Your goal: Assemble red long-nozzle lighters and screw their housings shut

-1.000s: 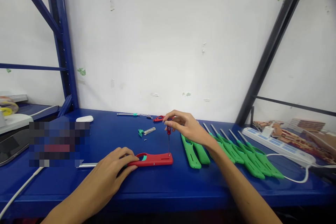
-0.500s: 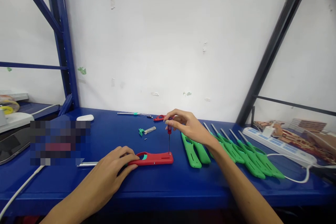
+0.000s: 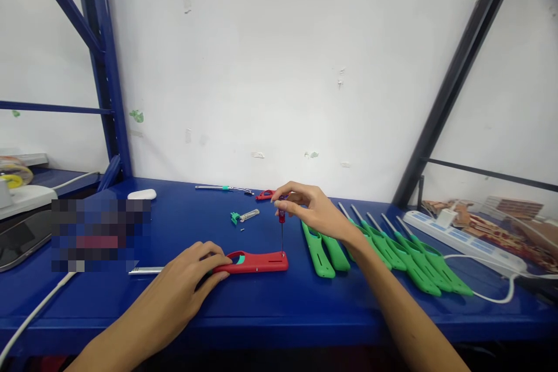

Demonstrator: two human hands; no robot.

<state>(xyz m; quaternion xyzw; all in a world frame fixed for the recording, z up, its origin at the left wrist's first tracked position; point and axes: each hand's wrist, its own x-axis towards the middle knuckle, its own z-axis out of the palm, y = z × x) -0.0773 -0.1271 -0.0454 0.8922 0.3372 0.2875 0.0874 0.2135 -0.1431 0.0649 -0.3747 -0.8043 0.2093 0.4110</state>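
A red long-necked lighter lies flat on the blue table, its metal tube pointing left. My left hand grips it around the trigger end and presses it to the table. Between the fingertips of my right hand is a small screwdriver with a dark red handle. It stands upright, and its tip meets the screw hole at the lighter's right end. Behind the lighter lie a green trigger piece with a clear part and a tiny screw.
Several green lighters lie in a row at the right, beside a white power strip. A metal lighter tube and a red shell rest near the wall. A white oval object and a cable are at the left.
Both hands, the lighter and the screwdriver keep nearly the same places. The view has shifted very slightly.
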